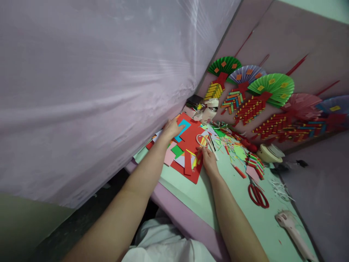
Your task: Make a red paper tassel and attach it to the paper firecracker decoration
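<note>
My left hand (172, 128) lies on the far left of a pile of coloured paper, its thumb stretched out over a blue paper piece (183, 130). Its fingers look spread rather than curled. At the right edge of the pile, my right hand (209, 161) has its fingers drawn together beside a red paper sheet (191, 136); whatever they pinch is too small to make out. A white ring (202, 140), like a tape roll, sits just beyond those fingertips. Green paper (177, 151), pink paper (169, 154) and a red strip (188, 163) lie between my hands.
Red-handled scissors (258, 195) and a pale glue gun (294, 233) lie on the table's right. Paper scraps (227, 143) and a firecracker-like paper bundle (255, 164) are beyond my right hand. Jars (209, 111) stand at the back. Fan decorations (272, 89) hang on the wall; a curtain-like sheet (109, 102) borders the left.
</note>
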